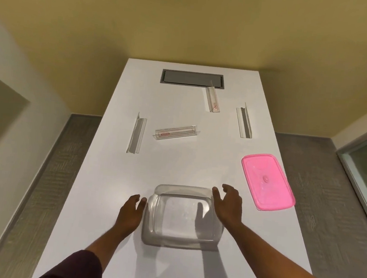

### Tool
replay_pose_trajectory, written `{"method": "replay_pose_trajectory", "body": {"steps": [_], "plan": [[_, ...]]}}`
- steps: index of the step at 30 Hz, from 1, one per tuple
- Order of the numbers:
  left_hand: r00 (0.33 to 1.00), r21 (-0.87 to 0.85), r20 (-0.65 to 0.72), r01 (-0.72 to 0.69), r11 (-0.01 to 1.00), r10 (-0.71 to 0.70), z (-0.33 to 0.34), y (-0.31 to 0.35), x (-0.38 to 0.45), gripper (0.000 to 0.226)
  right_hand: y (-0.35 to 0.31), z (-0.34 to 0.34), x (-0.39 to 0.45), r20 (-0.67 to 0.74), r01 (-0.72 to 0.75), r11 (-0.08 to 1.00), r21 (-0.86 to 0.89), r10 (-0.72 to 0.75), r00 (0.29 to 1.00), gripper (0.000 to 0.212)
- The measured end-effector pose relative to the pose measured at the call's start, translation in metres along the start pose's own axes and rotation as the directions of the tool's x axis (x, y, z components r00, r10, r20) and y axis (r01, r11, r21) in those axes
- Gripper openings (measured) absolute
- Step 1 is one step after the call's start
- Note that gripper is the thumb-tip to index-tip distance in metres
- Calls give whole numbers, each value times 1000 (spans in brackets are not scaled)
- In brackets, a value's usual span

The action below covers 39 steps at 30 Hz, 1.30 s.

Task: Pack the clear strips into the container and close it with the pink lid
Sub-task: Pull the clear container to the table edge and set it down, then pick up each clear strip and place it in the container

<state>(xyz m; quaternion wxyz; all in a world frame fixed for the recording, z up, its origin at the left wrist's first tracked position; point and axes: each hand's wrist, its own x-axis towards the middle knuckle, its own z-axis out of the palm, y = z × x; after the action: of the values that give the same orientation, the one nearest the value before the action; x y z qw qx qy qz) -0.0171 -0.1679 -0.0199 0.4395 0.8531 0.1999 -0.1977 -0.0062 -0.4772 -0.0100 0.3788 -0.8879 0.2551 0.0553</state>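
A: The container (183,217)?
B: Clear, empty, near bench (113,177) edge, long axis crosswise, between left hand (131,211) and right hand (227,206), fingers spread, holding nothing.
A: The pink lid (267,181)?
B: Right, angled (four clear strips (175,132) scattered beyond).

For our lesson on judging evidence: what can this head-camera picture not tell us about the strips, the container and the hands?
- Red print on two clear strips: too small to read.
- Left hand and right hand beside the container: contact unclear, the clear rim blurs.
- Near table edge: cut off by the frame, hidden by sleeves.
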Motion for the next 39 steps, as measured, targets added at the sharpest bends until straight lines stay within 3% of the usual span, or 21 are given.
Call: {"method": "replay_pose_trajectory", "body": {"steps": [6,11,16,20,22,23,24,26,27,31,36,37,39], "plan": [[996,115,-42,-74,991,79,-28,2,53,56,-70,20,55,86,60,997,57,-65,994,43],[992,114,-11,-127,985,129,-38,13,101,56,-117,37,105,270,-60,986,153,16,963,31],[977,41,-7,-211,977,211,-31,54,150,43,-147,50,159,327,-80,995,64,55,943,29],[986,-114,-19,-169,979,168,-23,98,192,48,-159,59,206,294,-146,986,83,115,949,24],[995,-140,-9,-103,985,103,-20,116,214,56,-163,64,229,290,-176,980,96,141,947,63],[998,-147,4,-66,987,67,-19,122,224,60,-165,67,239,292,-196,974,112,156,944,70],[999,-152,18,-37,988,40,-17,126,234,63,-167,68,246,310,-214,967,141,163,937,67],[999,-165,42,-7,986,14,-17,132,247,66,-170,71,258,350,-263,948,178,189,917,28],[999,-173,53,6,985,3,-17,134,252,67,-171,73,261,370,-280,940,194,194,908,25],[994,-220,104,6,975,17,-12,135,269,62,-175,87,260,421,-277,932,234,160,893,34],[996,-287,82,-9,958,34,-8,137,279,23,-165,97,257,373,-232,931,283,116,921,19],[996,-306,85,-2,952,29,-9,139,277,26,-164,95,254,361,-221,926,305,102,927,10],[996,-357,88,14,934,19,-10,145,271,49,-160,90,251,340,-197,915,351,72,938,28]]}}
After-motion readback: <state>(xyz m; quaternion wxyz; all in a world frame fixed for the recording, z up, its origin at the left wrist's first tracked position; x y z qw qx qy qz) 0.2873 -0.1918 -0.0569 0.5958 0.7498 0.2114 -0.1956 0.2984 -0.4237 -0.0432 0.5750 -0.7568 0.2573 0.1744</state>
